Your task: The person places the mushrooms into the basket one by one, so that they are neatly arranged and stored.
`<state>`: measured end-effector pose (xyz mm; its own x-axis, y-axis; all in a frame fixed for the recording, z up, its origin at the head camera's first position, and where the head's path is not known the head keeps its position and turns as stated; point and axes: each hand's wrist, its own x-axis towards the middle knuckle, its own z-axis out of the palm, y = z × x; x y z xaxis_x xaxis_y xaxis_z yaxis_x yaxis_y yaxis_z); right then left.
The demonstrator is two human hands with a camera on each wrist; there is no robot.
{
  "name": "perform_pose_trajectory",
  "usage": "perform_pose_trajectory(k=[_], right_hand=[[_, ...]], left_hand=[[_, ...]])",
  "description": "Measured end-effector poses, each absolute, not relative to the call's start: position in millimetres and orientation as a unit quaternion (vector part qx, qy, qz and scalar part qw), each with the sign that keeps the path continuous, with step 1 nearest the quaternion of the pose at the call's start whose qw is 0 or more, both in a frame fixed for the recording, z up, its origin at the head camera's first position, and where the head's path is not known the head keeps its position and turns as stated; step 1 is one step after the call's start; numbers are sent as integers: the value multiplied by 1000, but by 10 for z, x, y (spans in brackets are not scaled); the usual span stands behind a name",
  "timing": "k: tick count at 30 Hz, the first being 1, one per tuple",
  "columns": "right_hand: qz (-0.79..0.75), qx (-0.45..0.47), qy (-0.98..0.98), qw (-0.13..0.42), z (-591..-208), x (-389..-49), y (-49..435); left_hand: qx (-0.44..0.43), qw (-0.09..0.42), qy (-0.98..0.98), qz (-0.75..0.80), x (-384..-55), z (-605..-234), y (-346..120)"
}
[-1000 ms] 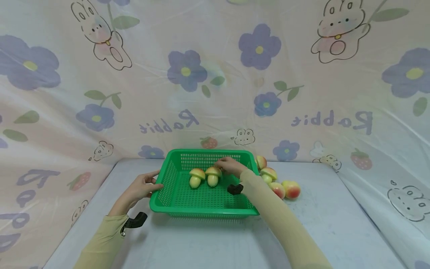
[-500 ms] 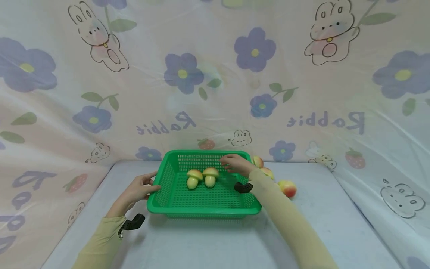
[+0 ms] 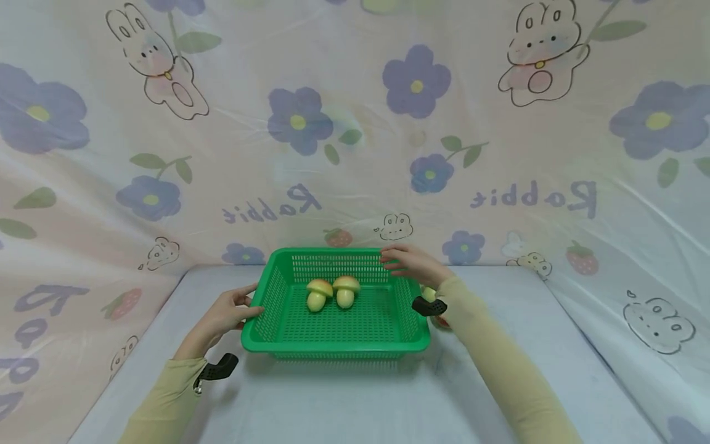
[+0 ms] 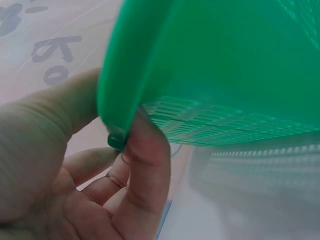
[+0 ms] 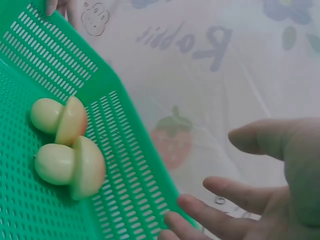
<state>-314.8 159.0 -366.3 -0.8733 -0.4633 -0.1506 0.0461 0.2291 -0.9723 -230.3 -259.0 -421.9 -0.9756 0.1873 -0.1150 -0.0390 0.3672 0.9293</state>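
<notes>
A green plastic basket (image 3: 335,347) with slotted walls stands on the table. Two toy mushrooms (image 3: 317,295) with yellow-red caps lie side by side inside it, toward the back. My left hand (image 3: 224,316) pinches the basket's left rim, thumb on one side and curled fingers under the edge, as the left wrist view shows. Over the back right corner of the basket hovers my right hand (image 3: 413,264), its fingers (image 5: 235,195) spread and nothing between them. Behind the right forearm, beside the basket, a toy mushroom (image 3: 428,295) and a reddish toy fruit (image 3: 441,322) show partly.
A white table (image 3: 327,401) carries the basket. Close behind it hangs a patterned curtain (image 3: 355,185) with rabbits and flowers, which also drapes down both sides.
My right hand has let go of the second mushroom and moved right, out to the basket's right corner. Its arm now covers most of the things on the right. The left hand keeps its hold.
</notes>
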Motion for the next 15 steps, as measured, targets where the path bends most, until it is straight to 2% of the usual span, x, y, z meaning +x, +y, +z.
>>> perform_pose_trajectory(k=[15], right_hand=[[-651,-158,720,182,-3501,-2951,2127]], left_hand=[[40,90,828,551,-2306,-4228,-2597]])
